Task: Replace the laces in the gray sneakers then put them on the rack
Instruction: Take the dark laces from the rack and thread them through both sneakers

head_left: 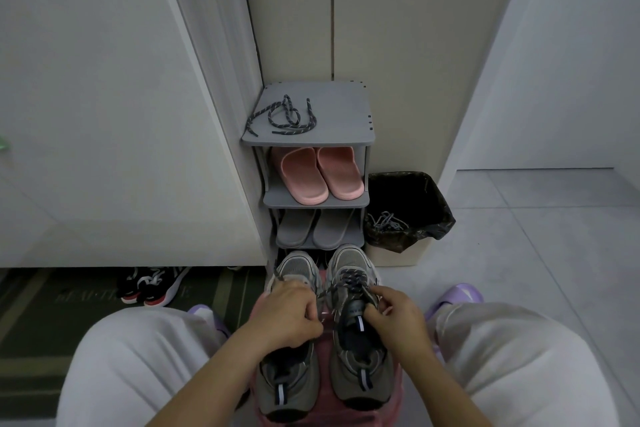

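Both gray sneakers sit side by side, toes pointing away, on a pink stool (325, 343) between the person's knees, right under the fingers. The left hand (289, 314) lies over the middle of the left sneaker (289, 381), its fingers (308, 319) curled together and seemingly pinching a strand of the dark lace (349, 279) that runs across from the other shoe. The right hand (398, 317) is at the right sneaker (360, 374), its fingers (384, 293) and thumb closed on the same lace beside the tongue; exactly where they grip it cannot be told. That lace crosses the eyelets just ahead of the right fingers. Straight ahead of both hands, beyond the toes, stands the gray rack (346, 121), with a spare dark lace (280, 118) lying loose on the left of its top shelf. Below that shelf are pink slippers (322, 173), and under them gray slippers (315, 227). Ahead and to the right of the right fingers, touching the rack's side, is a bin (429, 198) lined with a dark bag, with pale laces (386, 222) draped inside. Well left of the left fingers, black sneakers (152, 284) with red soles rest on a dark mat (52, 302).
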Demonstrator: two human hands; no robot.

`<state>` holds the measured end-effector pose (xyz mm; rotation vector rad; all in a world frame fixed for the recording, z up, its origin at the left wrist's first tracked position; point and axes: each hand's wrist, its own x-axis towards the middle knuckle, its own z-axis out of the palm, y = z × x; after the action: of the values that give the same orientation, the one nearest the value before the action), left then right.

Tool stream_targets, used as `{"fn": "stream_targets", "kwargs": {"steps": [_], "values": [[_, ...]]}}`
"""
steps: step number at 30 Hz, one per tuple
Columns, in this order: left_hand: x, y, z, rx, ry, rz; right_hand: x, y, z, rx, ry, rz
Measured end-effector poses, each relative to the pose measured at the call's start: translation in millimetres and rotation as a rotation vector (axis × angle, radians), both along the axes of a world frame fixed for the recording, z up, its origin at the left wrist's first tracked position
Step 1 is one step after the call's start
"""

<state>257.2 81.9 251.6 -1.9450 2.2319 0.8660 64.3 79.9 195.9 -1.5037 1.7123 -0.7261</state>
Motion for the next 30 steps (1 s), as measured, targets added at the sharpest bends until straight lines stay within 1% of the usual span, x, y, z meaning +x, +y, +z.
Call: {"fn": "stream_targets", "kwargs": {"steps": [4,8,11,13,15,17,19,20,21,22,24,26,28,30], "values": [[4,-2,3,0.038,0.029,-0.027,2,-3,-3,0.026,-0.010,0.005],[5,0,2,0.035,0.040,-0.026,2,-4,-5,0.067,-0.107,-0.024],[2,-2,-1,0.021,0.026,-0.001,1,-5,-7,0.084,-0.144,-0.040],[-2,-6,-4,-0.038,0.082,0.071,1,-5,-8,0.084,-0.158,-0.055],[-7,-12,-7,-0.164,0.140,0.184,1,-5,-9,0.083,-0.166,-0.058],[-12,-18,-11,-0.236,0.071,0.179,1,-5,-7,0.084,-0.164,-0.043],[-16,-24,-17,-0.182,-0.065,0.064,0,-6,-4,0.096,-0.143,-0.030],[-17,-28,-18,-0.148,-0.105,0.038,0,-7,-2,0.097,-0.118,-0.024],[-18,-32,-17,-0.133,-0.106,0.043,-1,-8,2,0.085,-0.094,-0.018],[-19,-36,-14,-0.117,-0.061,0.078,-2,-9,6,0.060,-0.086,-0.011],[-18,-45,-2,-0.043,0.132,0.203,-2,-14,18,-0.008,-0.056,0.020],[-18,-54,15,0.049,0.330,0.293,2,-24,29,-0.037,0.046,0.122],[-16,-60,34,0.060,0.483,0.341,12,-37,39,-0.041,0.106,0.254],[-13,-63,49,0.044,0.645,0.393,24,-48,49,-0.043,0.126,0.323]]}}
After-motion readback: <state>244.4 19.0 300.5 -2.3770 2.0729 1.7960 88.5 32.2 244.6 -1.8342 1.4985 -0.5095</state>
